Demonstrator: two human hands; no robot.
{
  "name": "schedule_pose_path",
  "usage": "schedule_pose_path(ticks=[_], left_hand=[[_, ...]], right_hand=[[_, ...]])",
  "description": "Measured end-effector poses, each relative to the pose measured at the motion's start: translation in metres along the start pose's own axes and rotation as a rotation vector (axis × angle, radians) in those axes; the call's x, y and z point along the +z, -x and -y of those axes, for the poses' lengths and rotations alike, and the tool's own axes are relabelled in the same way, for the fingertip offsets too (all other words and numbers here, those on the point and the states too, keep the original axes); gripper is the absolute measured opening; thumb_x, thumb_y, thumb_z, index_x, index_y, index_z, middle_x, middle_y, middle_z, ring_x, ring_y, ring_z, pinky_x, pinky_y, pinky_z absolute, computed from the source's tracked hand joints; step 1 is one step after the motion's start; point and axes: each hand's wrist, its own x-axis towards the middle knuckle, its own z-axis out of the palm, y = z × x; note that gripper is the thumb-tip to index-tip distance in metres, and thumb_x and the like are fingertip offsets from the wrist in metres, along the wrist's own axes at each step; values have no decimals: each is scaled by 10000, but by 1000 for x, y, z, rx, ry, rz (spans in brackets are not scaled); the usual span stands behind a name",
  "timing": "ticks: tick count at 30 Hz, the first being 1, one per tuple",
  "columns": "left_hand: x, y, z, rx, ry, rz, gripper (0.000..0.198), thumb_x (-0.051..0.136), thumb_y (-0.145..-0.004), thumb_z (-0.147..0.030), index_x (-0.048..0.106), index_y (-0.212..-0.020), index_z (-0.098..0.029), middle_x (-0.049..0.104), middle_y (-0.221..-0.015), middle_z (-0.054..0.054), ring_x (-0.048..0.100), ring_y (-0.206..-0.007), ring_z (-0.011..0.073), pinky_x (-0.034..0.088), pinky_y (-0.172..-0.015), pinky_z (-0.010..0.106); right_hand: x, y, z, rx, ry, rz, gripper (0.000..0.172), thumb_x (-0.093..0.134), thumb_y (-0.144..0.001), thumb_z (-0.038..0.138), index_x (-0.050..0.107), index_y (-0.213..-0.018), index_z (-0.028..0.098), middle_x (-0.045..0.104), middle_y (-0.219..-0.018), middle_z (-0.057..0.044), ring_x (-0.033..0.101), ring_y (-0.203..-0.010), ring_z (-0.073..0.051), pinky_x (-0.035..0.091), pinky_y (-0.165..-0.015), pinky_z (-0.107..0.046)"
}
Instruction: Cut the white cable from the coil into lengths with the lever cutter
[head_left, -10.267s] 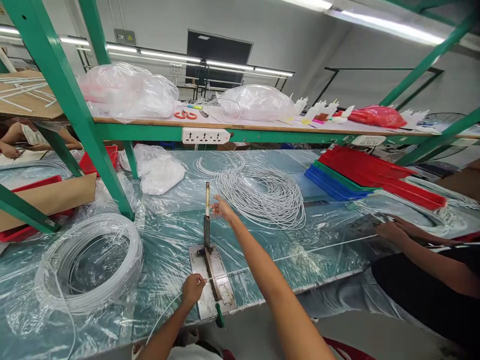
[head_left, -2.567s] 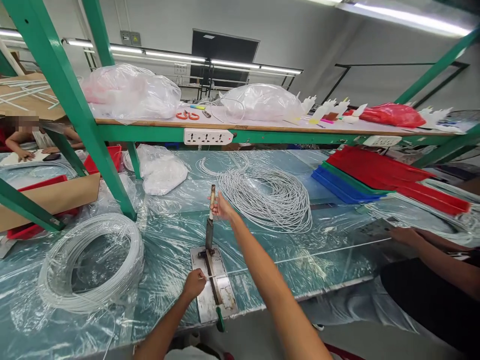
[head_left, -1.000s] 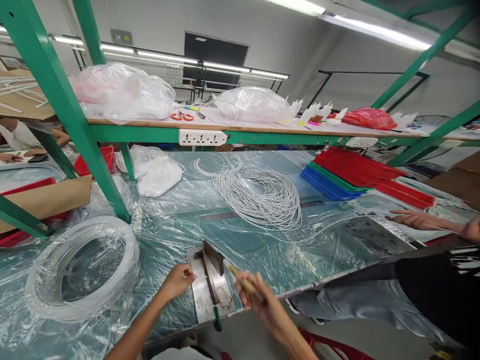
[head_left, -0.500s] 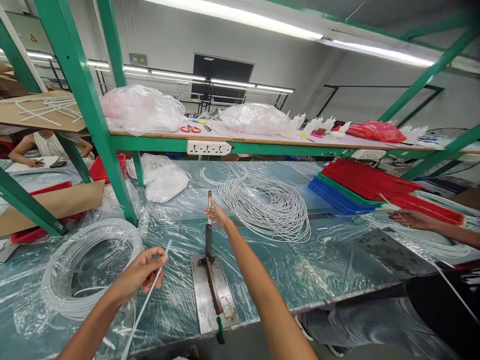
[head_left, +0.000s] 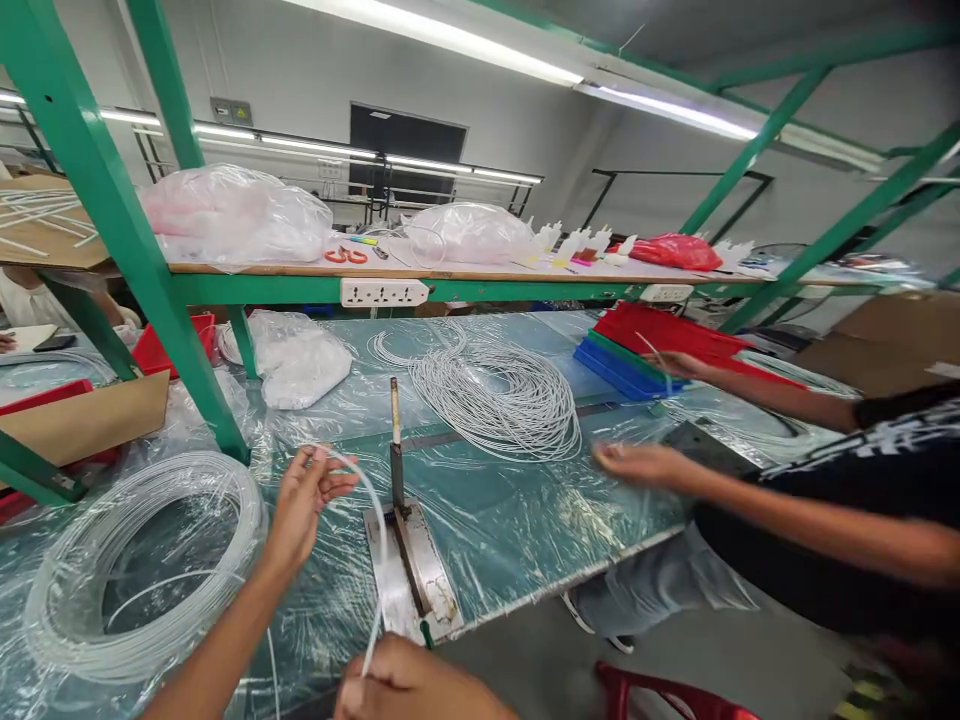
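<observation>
A white plastic tube (head_left: 381, 540) arcs between my two hands. My left hand (head_left: 304, 500) is closed in a pinch on its upper end, above the table's left half. Close to me at the bottom edge, my right hand (head_left: 409, 685) is closed around the lower part; its fingers are partly cut off by the frame. Just behind the tube stands a lever cutter (head_left: 396, 460) with its handle upright on a metal base plate (head_left: 424, 580); neither hand touches it. To the left lies a coil of white tubing (head_left: 142, 560) wrapped in clear plastic.
A larger loose coil (head_left: 499, 400) lies mid-table. Stacked red, green and blue trays (head_left: 630, 365) stand at the right, beside a co-worker (head_left: 840, 500) whose hands reach over the table. A green shelf post (head_left: 120, 220) rises at left. A red stool (head_left: 667, 695) is at bottom right.
My right hand has left the cutter's handle and come down to grip the tube. My left hand has raised the tube's end, which now bends. The co-worker has leaned in; the view has turned right.
</observation>
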Motion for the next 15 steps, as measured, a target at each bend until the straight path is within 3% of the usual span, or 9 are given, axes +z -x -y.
schedule_pose_path(ticks=[2, 4, 6, 8, 10, 12, 15], left_hand=[[11, 10, 22, -116, -105, 273, 521, 558, -717, -618, 495, -1023, -201, 682, -890, 60, 650, -674, 173, 511, -678, 299], [14, 28, 50, -261, -268, 621, 580, 434, -758, -676, 555, -1032, -180, 684, -857, 72, 638, -707, 189, 490, -738, 326], [6, 47, 79, -385, -440, 911, 629, 339, -776, -705, 633, -940, -173, 682, -761, 65, 620, -729, 196, 466, -761, 320], [-11, 63, 101, -454, -590, 1071, 660, 270, -795, -703, 679, -854, -188, 659, -661, 51, 603, -721, 195, 448, -752, 304], [-37, 70, 110, -470, -701, 1124, 667, 239, -812, -686, 694, -785, -199, 620, -588, 37, 586, -668, 185, 435, -734, 288], [-70, 69, 109, -470, -816, 1084, 652, 258, -807, -685, 681, -706, -199, 585, -562, 27, 563, -618, 178, 423, -701, 279], [-126, 58, 98, -400, -1061, 810, 576, 399, -729, -719, 618, -637, -194, 571, -638, 23, 535, -654, 190, 397, -660, 274]], right_hand=[[-10, 23, 18, -72, -114, -237, 511, 440, -810, 593, 561, -627, 132, 466, -496, 28, 388, -424, -48, 285, -429, -173], [-32, 48, 33, -160, -222, -478, 503, 440, -811, 589, 465, -548, 160, 361, -402, 57, 291, -362, -46, 235, -398, -186], [-63, 72, 41, -220, -275, -697, 473, 466, -813, 552, 397, -530, 180, 283, -372, 75, 224, -367, -50, 202, -401, -190], [-102, 97, 42, -252, -309, -869, 452, 493, -803, 526, 344, -532, 196, 232, -374, 84, 182, -378, -57, 196, -401, -190], [-146, 122, 36, -266, -323, -1027, 432, 488, -812, 494, 310, -544, 206, 206, -383, 91, 154, -369, -58, 201, -391, -190], [-191, 149, 25, -216, -339, -1195, 409, 440, -850, 446, 296, -549, 208, 198, -382, 93, 137, -354, -56, 197, -381, -189], [-246, 185, 8, -53, -367, -1355, 390, 351, -900, 362, 321, -544, 206, 220, -364, 85, 153, -334, -53, 175, -371, -186]])
